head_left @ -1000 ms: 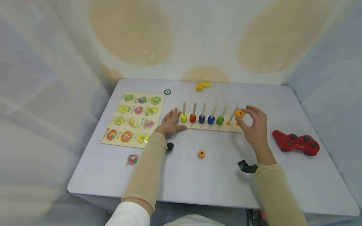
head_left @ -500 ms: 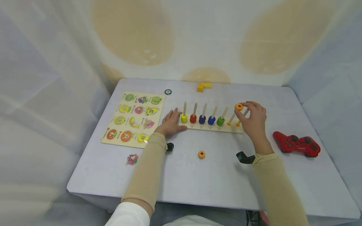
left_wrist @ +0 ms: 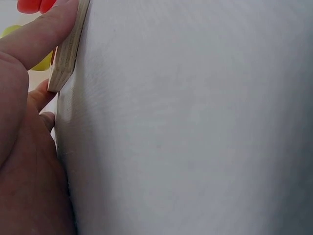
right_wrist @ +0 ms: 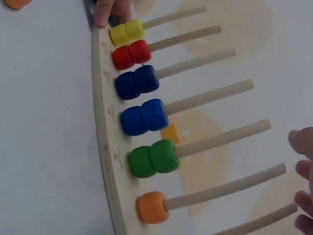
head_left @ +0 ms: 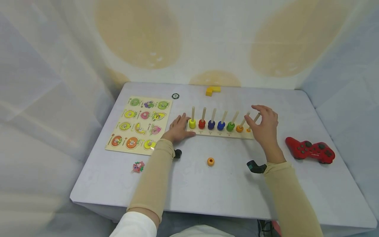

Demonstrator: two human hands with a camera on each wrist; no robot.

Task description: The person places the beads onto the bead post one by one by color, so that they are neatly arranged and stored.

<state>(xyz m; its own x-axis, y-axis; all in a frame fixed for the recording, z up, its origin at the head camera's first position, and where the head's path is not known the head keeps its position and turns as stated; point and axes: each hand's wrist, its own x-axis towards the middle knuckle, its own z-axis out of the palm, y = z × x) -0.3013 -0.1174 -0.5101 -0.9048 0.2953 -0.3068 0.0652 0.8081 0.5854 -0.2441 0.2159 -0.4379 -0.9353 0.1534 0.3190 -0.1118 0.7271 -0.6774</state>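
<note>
Near the middle of the head view, the wooden peg board lies across the grey surface with its row of upright pegs. The left hand rests flat against the board's left end, fingers straight; the left wrist view shows a finger pressed along the board's edge. The right hand hovers just right of the pegs with its fingers relaxed and spread, grasping nothing, its fingertips close to the tops of the last pegs. An orange bead sits at the bottom of the sixth peg from the left, touching the board; in the right wrist view it lies below the green beads, the two pairs of blue beads, the red beads and the yellow beads. A second orange bead lies loose on the surface below the board, well apart from both hands. A red game controller is at the right, a fruit puzzle board at the left, and a yellow block near the upper edge of the surface.
</note>
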